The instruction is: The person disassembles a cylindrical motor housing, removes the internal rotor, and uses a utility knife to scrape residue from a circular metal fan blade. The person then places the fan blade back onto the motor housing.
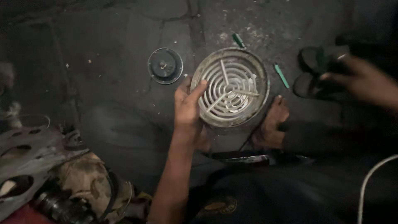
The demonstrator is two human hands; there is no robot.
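The left hand (pixel 188 105) grips the near-left rim of a round metal grille (pixel 230 87), thumb hooked over the front onto its ribs and the other fingers curled behind the edge, so the hand is closed around the rim. The grille is a shallow, grimy ring with curved concentric bars and three straight spokes meeting at a hub; it is held tilted up toward the camera, just above the ground.

Directly past the grille's lower right edge a bare foot (pixel 273 124) rests on the ground, a thin dark cord running beside it. Beyond the hand and to its left lies a small round dark cap (pixel 165 65) flat on the cracked concrete floor (pixel 103 49). Farther out, past the top of the grille, lies a green-handled tool (pixel 238 40), and another green stick (pixel 282 76) lies just off the grille's right side.

The right hand (pixel 365 79) is well apart to the right, blurred, near a pair of dark sandals (pixel 315 72); whether it is spread or closed cannot be told.

Near the left elbow, at the lower left, sits a heap of rusty machine parts (pixel 49 174), with a perforated metal plate on top. A pale cable (pixel 369 182) curves through the lower right corner.
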